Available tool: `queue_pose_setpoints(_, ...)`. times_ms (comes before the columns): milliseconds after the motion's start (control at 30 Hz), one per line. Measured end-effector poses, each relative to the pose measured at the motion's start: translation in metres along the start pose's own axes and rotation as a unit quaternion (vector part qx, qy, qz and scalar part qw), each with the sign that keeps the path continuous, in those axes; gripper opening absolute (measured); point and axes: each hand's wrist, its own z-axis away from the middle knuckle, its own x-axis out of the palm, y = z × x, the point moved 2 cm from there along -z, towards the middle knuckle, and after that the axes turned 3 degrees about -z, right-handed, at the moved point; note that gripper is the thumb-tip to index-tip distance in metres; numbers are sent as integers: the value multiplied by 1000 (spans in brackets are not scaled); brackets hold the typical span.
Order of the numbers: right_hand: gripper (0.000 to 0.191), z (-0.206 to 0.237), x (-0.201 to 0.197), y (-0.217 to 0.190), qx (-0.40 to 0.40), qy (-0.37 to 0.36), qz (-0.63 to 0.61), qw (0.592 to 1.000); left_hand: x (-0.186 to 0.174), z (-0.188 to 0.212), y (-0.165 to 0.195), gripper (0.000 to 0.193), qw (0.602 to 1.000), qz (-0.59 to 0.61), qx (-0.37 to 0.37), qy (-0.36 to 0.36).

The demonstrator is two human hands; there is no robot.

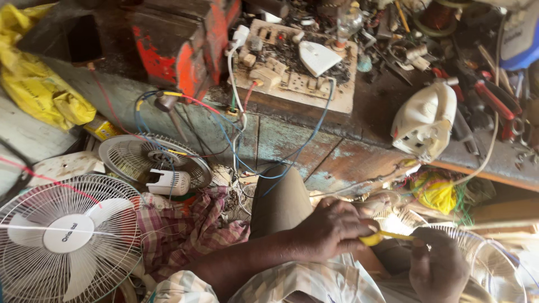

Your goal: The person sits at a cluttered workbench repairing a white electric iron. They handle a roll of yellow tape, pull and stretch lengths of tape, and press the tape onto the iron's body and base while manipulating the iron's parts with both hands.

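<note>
A: Well, the person's left hand (331, 227) is closed around the yellow handle of a screwdriver (377, 238), held low over the lap, just in front of the workbench (314, 146).

B: And the right hand (435, 266)?

A: It is curled near the tool's tip, against a wire fan guard (483, 247), but whether it pinches anything cannot be told; the fingers are blurred.

B: How would the person do this well?

A: Probably by keeping the guard braced against the knee, holding the tip square to whatever it meets, and turning with the wrist rather than the arm, so the tool does not slip toward the right hand.

B: What is hard to make out?

A: The tip itself is hidden behind the right hand, and the guard runs off the bottom edge. The white iron (425, 120) on the bench is clear, as is the standing fan (67, 235) at the left, but the clutter of small parts at the back is too tangled to name.
</note>
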Motion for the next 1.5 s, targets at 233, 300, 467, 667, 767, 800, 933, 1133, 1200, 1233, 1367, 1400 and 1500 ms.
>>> queue_pose_setpoints(233, 15, 1, -24, -5, -56, 7, -84, 995, -1, -22, -6, 30, 996, 13, -85, 19)
queue_pose_setpoints(300, 14, 2, -30, -5, -38, 11, -53, 998, 4, -30, -8, 27, 995, -32, -80, 45)
queue_pose_setpoints(467, 13, 5, -44, -2, -13, 34, -61, 997, 16, -35, -13, 29, 995, -42, -85, 32)
queue_pose_setpoints(667, 12, 13, -47, 8, 75, 50, -126, 988, 19, -26, -17, 31, 996, 45, -74, -27)
queue_pose_setpoints(767, 11, 21, -44, 16, 136, 47, -201, 969, 17, -30, -19, 27, 996, 16, -81, -21)
queue_pose_setpoints(800, 11, 24, -43, 18, 138, 46, -182, 972, 16, -34, -19, 27, 997, 1, -83, -5)
queue_pose_setpoints(933, 8, 36, -42, 27, 113, 47, -275, 954, 14, -43, -18, 24, 996, -67, -62, -5)
queue_pose_setpoints(1133, 8, 53, -42, 43, 28, 10, -224, 974, 22, -61, -20, 19, 994, -85, -73, -1)
queue_pose_setpoints(1200, 9, 58, -40, 53, 80, 28, -291, 953, 18, -69, -18, 22, 993, -107, -57, 12)
queue_pose_setpoints(1233, 10, 61, -39, 58, 108, 36, -326, 938, 14, -73, -15, 23, 992, -117, -51, 16)
queue_pose_setpoints(1367, 11, 69, -31, 75, 200, 57, -370, 905, -6, -94, -5, 22, 986, -163, 35, 4)
queue_pose_setpoints(1400, 12, 69, -29, 79, 215, 57, -371, 902, -10, -100, -1, 23, 983, -173, 63, -3)
queue_pose_setpoints(1500, 19, 70, -22, 88, 273, 45, -356, 893, -17, -116, 12, 25, 970, -202, 133, -13)
